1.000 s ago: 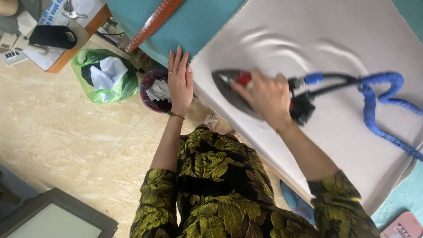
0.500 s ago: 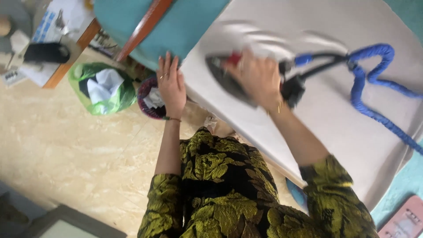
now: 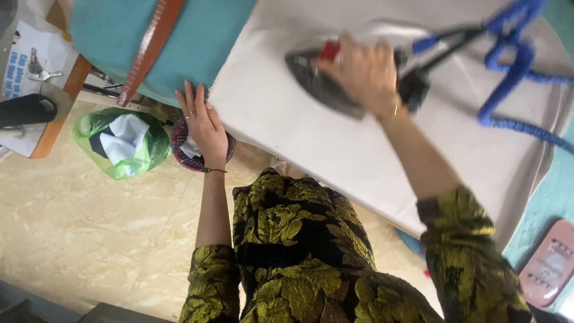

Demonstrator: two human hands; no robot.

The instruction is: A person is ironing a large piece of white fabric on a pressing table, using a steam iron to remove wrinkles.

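My right hand (image 3: pixel 363 73) grips the handle of a dark steam iron (image 3: pixel 320 85) with a red knob, its sole flat on a pale cloth (image 3: pixel 311 137) spread over the ironing table. The iron is blurred. A blue coiled hose (image 3: pixel 508 66) runs from its rear to the right. My left hand (image 3: pixel 204 124) lies flat, fingers apart, at the cloth's left edge beside the teal cloth (image 3: pixel 113 36), holding nothing.
Below the table's left end sit a green plastic bag of scraps (image 3: pixel 122 143) and a small round basket (image 3: pixel 179 140) on the tiled floor (image 3: pixel 89 227). A wooden strip (image 3: pixel 149 48) crosses the teal cloth. A desk corner with keys (image 3: pixel 36 69) is far left; a pink object (image 3: pixel 547 263) at right.
The iron and my right hand have slid further along the cloth toward its far edge. My left hand stays flat at the cloth's left edge. The view has shifted slightly.
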